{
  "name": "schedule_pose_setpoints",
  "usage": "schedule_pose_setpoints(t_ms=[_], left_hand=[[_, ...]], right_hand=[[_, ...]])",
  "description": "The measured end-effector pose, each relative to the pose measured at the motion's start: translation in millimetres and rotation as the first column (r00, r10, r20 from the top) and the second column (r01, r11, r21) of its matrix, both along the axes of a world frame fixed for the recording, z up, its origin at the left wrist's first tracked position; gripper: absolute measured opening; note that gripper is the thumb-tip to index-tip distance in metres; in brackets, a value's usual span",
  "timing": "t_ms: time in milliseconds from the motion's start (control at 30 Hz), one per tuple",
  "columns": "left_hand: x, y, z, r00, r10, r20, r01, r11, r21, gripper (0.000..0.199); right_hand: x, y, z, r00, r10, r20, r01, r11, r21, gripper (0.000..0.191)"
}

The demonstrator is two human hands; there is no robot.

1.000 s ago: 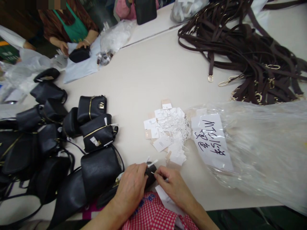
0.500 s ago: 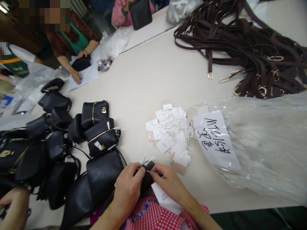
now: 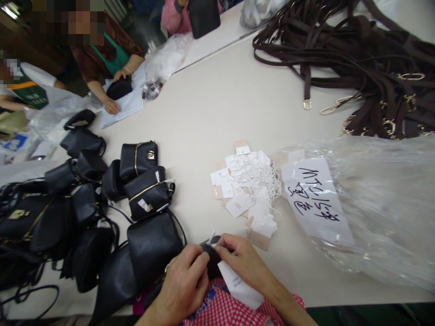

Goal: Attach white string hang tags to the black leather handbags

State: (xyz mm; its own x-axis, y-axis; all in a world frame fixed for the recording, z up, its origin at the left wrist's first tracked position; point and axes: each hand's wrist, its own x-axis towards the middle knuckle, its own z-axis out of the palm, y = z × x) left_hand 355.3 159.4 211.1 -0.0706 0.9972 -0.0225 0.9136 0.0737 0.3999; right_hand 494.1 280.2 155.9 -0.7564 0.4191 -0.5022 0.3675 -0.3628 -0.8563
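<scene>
Both hands work at a black bag (image 3: 213,265) at the tabletop's (image 3: 210,108) near edge, just above a red checked apron (image 3: 220,310). Left hand (image 3: 185,280): fingers curled nearly closed on the bag's left side; fingertips partly hidden. Right hand (image 3: 243,260): thumb and index pinched together on a white cord (image 3: 212,244) at the bag's top; remaining fingers folded. White tag (image 3: 239,285) hangs below the right hand, over the apron; its link to the cord can't be made out.

Just beyond the hands: heap of tags (image 3: 253,174), white and beige, strings tangled at its right side. Right of the heap, clear plastic (image 3: 387,208) with a handwritten sheet (image 3: 317,201). Dark brown straps (image 3: 326,68) with gold clasps piled far right. Left of the hands, many black bags (image 3: 154,242) crowded together, some touching, several with gold zips.

Far left, co-worker in green apron (image 3: 117,54), one hand on a black pouch (image 3: 119,87), the other on pale cloth (image 3: 127,108).
</scene>
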Motion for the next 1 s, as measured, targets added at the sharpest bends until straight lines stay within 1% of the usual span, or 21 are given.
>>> schedule_pose_setpoints(t_ms=[100, 133, 200, 267, 467, 633, 700, 767, 867, 933, 1000], left_hand=[[-1.7, -0.7, -6.2, 0.996, -0.049, -0.073, 0.063, 0.979, 0.192, 0.018], [-2.1, -0.6, -8.2, 0.994, -0.059, -0.094, 0.08, 0.969, 0.235, 0.018], [-2.5, -0.4, -11.3, 0.989, -0.081, -0.122, 0.112, 0.954, 0.277, 0.018], [-2.5, -0.1, -12.5, 0.986, -0.096, -0.136, 0.132, 0.949, 0.286, 0.019], [-0.7, 1.1, -11.2, 0.985, -0.086, -0.149, 0.127, 0.946, 0.297, 0.022], [0.5, 0.4, -12.1, 0.988, -0.095, -0.125, 0.128, 0.946, 0.298, 0.022], [1.1, -0.2, -12.5, 0.989, -0.094, -0.116, 0.125, 0.947, 0.296, 0.021], [1.5, -0.1, -12.5, 0.989, -0.102, -0.109, 0.13, 0.947, 0.293, 0.02], [1.7, 0.9, -11.5, 0.988, -0.113, -0.104, 0.14, 0.944, 0.3, 0.019], [1.8, 1.2, -10.7, 0.989, -0.108, -0.102, 0.135, 0.943, 0.306, 0.02], [2.2, 0.8, -10.2, 0.99, -0.099, -0.096, 0.124, 0.944, 0.305, 0.02]], right_hand=[[0.5, 0.0, 1.9, 0.998, 0.055, -0.023, -0.055, 0.998, -0.013, 0.016], [0.3, 0.2, 2.8, 0.997, 0.068, -0.03, -0.069, 0.997, -0.019, 0.015], [-0.5, 0.6, 4.6, 0.996, 0.078, -0.038, -0.079, 0.997, -0.026, 0.014], [-1.7, 0.7, 5.9, 0.996, 0.081, -0.029, -0.081, 0.997, -0.009, 0.014], [-5.2, -0.9, 5.2, 0.994, 0.107, -0.004, -0.106, 0.993, 0.051, 0.016], [-4.1, 1.4, 9.5, 0.992, 0.102, -0.08, -0.096, 0.993, 0.072, 0.017], [-3.7, 2.7, 12.8, 0.993, 0.084, -0.08, -0.078, 0.995, 0.067, 0.015], [-3.9, 3.3, 14.5, 0.999, 0.038, -0.039, -0.037, 0.999, 0.018, 0.012], [-4.5, 2.0, 11.3, 1.0, -0.004, -0.013, 0.003, 0.994, -0.113, 0.012], [-4.5, 0.5, 5.8, 0.999, 0.005, -0.055, -0.016, 0.977, -0.212, 0.01], [-3.9, -0.4, 0.2, 0.994, 0.018, -0.105, -0.048, 0.956, -0.289, 0.015]])
